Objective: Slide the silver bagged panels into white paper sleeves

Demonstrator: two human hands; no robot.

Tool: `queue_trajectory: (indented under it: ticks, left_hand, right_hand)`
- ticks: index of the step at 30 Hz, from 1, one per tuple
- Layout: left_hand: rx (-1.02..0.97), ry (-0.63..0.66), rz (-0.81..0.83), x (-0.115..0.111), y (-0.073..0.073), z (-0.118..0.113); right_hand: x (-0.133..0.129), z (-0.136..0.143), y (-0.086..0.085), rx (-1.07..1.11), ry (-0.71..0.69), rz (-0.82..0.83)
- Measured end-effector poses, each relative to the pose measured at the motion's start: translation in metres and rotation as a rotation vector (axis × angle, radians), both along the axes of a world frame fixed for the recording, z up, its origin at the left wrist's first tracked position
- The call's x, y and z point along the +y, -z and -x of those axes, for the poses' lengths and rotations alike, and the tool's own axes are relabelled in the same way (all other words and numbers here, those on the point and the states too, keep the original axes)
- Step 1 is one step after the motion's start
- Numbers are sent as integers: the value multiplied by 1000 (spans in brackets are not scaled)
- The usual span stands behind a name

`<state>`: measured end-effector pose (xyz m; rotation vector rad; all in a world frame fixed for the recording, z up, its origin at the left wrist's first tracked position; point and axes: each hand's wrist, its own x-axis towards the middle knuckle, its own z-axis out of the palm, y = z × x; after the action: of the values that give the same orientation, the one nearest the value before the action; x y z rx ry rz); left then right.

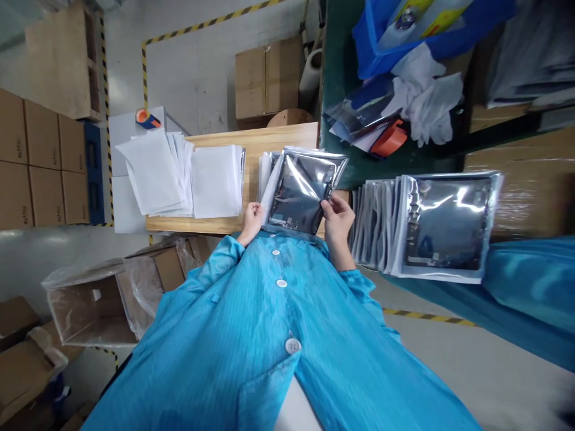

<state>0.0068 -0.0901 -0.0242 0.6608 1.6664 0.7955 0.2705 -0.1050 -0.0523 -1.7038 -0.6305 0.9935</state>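
A clear, shiny bag with a dark, flat electronic panel (pixel 297 197) inside lies tilted in front of me, over other bagged pieces. My right hand (pixel 338 222) pinches its right edge between thumb and fingers. On the left side, my left hand (pixel 252 222) is closed at the bag's white edge. To the left are a neat stack of white sleeves (pixel 216 182) and a looser, fanned stack of white sleeves (pixel 155 173). At my right stands a leaning row of similar bagged panels (pixel 444 224), the front one showing its dark face.
The wooden table (pixel 251 134) meets a green surface (pixel 341 60) bearing a blue bin (pixel 372 42), white gloves (pixel 426 96) and an orange tape roll (pixel 390 139). Beside the white stacks lies another tape roll (pixel 147 118). Cardboard boxes (pixel 269 78) and an open carton (pixel 90 305) stand around. A blue sleeve (pixel 534 281) is at right.
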Motion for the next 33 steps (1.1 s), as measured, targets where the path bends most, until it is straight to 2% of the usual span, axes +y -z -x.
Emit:
queue_trajectory:
  ticks: [5, 8, 10, 13, 15, 17, 20, 22, 25, 30, 33]
  left_hand:
    - [19, 110, -139, -3, -9, 1]
    - [63, 111, -88, 1, -13, 0]
    - [56, 156, -38, 4, -14, -2]
    - [5, 304, -114, 5, -14, -3]
    - [-21, 346, -204, 4, -12, -3]
    - [-32, 329, -235, 3, -9, -1]
    - [-43, 297, -230, 2, -7, 2]
    - [-44, 328, -251, 3, -7, 3]
    - [-49, 344, -330, 6, -9, 5]
    - [-60, 119, -395, 14, 1, 5]
    - [-53, 84, -358, 19, 12, 0]
  right_hand:
    - [-3, 7, 0, -4, 69, 56]
    - [-7, 8, -3, -2, 9, 87]
    - [-11, 6, -4, 21, -33, 80]
    - [-13, 3, -4, 155, -52, 105]
    - [-12, 2, -3, 270, -66, 155]
    - [-10, 3, -4, 305, -70, 175]
    - [-6, 10, -10, 239, -62, 85]
    - [-3, 16, -16, 213, -69, 12]
    - [0, 18, -26, 205, -65, -11]
    - [-5, 5, -35, 135, 108, -58]
    - [-16, -6, -37, 47, 115, -51]
